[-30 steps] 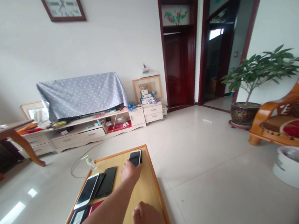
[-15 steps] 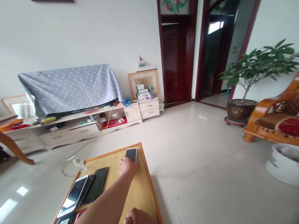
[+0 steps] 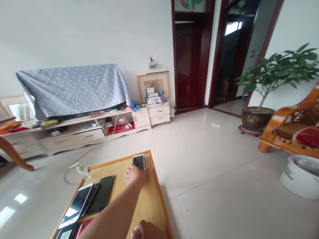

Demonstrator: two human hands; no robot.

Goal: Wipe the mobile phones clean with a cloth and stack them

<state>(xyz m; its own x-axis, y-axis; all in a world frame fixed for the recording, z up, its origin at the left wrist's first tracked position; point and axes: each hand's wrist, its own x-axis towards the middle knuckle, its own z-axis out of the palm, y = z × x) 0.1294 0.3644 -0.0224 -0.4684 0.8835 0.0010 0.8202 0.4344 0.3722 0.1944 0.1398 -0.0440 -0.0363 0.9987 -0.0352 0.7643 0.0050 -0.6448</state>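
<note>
A white-edged smartphone (image 3: 138, 161) with a dark screen lies at the far end of a small wooden table (image 3: 149, 197). My left hand (image 3: 136, 175) reaches out over the table and grips the near end of this phone, fingers on one side and thumb on the other. Close to me, my right hand (image 3: 149, 237) is curled into a fist at the table's near right part, and nothing shows in it. Left of my forearm lie a black smartphone (image 3: 101, 195), a white tablet-like device (image 3: 76, 205) overlapping another dark one, and a dark box (image 3: 65, 234) beside something red, partly hidden.
A pump bottle (image 3: 82, 171) stands by the table's left edge. Beyond is a low white cabinet (image 3: 72, 141) with a blue dotted cloth (image 3: 74, 90) over a large shape. To the right are a potted plant (image 3: 257, 119), a wooden armchair (image 3: 285, 126) and a white bin (image 3: 297, 179).
The camera view has tilted down slightly, so the wall clock sits higher in the picture. Both hands keep nearly the same place at the table, the left still on the smartphone.
</note>
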